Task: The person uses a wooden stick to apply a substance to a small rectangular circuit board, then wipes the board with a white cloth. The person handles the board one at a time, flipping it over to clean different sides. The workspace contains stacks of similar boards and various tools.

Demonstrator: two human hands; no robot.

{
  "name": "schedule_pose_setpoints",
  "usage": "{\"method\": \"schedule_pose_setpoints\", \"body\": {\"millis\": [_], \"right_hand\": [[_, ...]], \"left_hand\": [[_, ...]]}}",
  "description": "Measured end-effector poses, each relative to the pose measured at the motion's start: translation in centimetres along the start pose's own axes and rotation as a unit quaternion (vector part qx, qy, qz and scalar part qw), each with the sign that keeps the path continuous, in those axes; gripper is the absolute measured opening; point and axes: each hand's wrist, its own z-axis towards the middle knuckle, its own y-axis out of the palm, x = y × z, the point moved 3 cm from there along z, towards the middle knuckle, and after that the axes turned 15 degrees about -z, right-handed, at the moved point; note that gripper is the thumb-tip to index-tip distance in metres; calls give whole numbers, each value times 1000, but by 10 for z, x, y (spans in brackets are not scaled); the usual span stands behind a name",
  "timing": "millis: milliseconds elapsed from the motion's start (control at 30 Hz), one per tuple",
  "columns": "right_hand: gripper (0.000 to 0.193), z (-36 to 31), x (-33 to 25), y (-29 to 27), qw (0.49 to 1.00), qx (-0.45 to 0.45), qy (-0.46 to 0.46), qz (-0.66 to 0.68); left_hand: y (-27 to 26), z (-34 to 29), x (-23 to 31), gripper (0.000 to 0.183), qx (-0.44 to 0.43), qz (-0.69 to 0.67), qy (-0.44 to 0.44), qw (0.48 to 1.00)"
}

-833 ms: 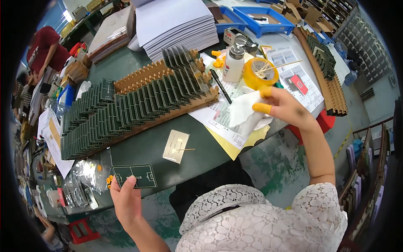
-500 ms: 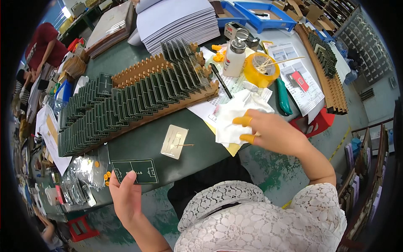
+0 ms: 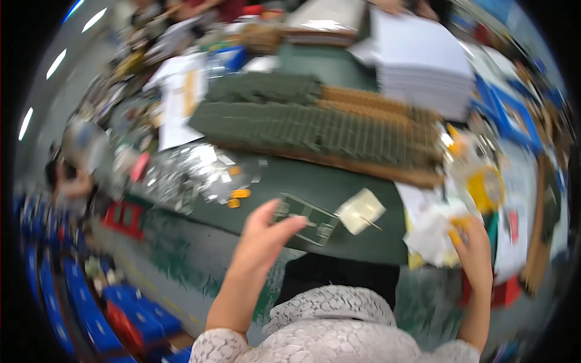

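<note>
A flat dark green card with pale printed lines is held level at its left end, over the table's front edge, by my left hand, the thumb on top. My right hand, with yellow finger covers, reaches onto a crumpled white cloth and appears to grip its right side; motion blurs the fingertips. Between the hands lies a cream rectangular pad with a thin stick across it. Behind them stands a long notched cardboard rack filled with upright green cards.
Clear plastic bags and small orange pieces lie left of the card. A tall stack of white paper stands at the back. At right are a yellow tape roll, a blue tray and another cardboard rack.
The view has swung left and blurred, so the table sits further right in it. My left hand still holds the green card; my right hand stays at the white cloth.
</note>
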Motion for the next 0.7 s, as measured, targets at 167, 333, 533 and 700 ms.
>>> {"method": "schedule_pose_setpoints", "body": {"millis": [167, 333, 533, 700], "right_hand": [[19, 1, -5, -8, 999, -31, 28, 22], [19, 3, 0, -2, 999, 11, 11, 28], [24, 1, 0, -5, 995, -36, 45, 76], [24, -5, 3, -4, 997, -33, 25, 69]], "left_hand": [[-23, 12, 30, 45, -67, -66, 58, 994], [-60, 43, 103, 32, -28, -126, 203, 971], [-109, 72, 143, 22, 42, -300, 222, 927], [-101, 53, 107, 24, 33, -350, 145, 925]]}}
